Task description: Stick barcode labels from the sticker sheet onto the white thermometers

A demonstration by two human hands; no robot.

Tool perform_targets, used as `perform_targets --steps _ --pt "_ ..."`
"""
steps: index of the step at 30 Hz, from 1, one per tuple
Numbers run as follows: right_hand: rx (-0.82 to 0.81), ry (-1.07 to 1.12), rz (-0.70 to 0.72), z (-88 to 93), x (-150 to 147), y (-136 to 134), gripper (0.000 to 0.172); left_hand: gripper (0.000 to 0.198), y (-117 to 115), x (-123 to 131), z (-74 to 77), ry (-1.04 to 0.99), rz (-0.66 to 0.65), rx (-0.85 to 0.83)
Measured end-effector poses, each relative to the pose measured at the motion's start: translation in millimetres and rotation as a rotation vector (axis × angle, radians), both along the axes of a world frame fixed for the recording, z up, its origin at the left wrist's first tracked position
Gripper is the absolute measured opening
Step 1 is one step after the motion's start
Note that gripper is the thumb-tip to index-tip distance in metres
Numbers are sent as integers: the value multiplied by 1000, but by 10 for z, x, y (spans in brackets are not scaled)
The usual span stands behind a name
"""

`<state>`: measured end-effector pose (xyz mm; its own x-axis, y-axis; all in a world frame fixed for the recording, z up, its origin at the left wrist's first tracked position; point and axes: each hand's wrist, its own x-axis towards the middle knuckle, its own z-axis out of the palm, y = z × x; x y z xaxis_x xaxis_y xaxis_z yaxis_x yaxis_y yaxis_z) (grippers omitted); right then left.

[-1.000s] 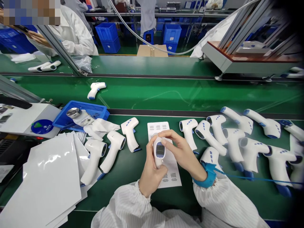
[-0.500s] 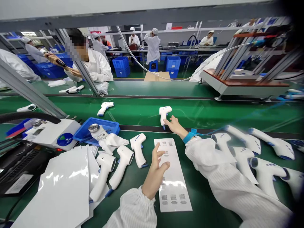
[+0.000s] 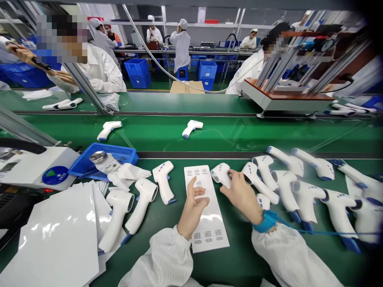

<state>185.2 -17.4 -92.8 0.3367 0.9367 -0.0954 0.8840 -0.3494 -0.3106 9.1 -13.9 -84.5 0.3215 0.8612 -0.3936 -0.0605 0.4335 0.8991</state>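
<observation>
White plastic gun-shaped thermometer point(image 3: 220, 174) sits on the green bench mat point(image 3: 167, 223) beside the upper right edge of the long white label sheet point(image 3: 211, 225), right hand point(image 3: 242, 195) clasped round its handle, which the palm hides. Left hand point(image 3: 191, 209) rests spread on the sheet, holding nothing; open mat lies left, and a row of thermometers point(image 3: 299, 191) crowds the right.

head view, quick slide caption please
Right hand grips a white thermometer while left hand presses a label sheet
</observation>
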Motion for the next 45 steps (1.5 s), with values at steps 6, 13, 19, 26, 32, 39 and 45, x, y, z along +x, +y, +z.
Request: perform_targets --steps 6,13,19,26,32,39,45 --pt "81 791 421 152 -549 -348 48 82 -43 33 4 -226 229 29" --pt "230 508 277 -150 -217 108 18 75 35 -109 -95 -73 161 -27" --pt "266 441 278 -395 -253 377 20 73 55 -31 -158 -44 145 53" --pt "268 435 333 -391 -292 517 16 73 54 14 -124 8 133 32" --pt "297 410 489 -113 -288 296 10 76 12 -15 -194 -23 140 72" --pt "-131 996 591 262 -193 -36 7 78 18 -92 -247 -18 101 89" --pt "268 813 478 274 -354 276 8 81 26 -59 -193 -92 75 57"
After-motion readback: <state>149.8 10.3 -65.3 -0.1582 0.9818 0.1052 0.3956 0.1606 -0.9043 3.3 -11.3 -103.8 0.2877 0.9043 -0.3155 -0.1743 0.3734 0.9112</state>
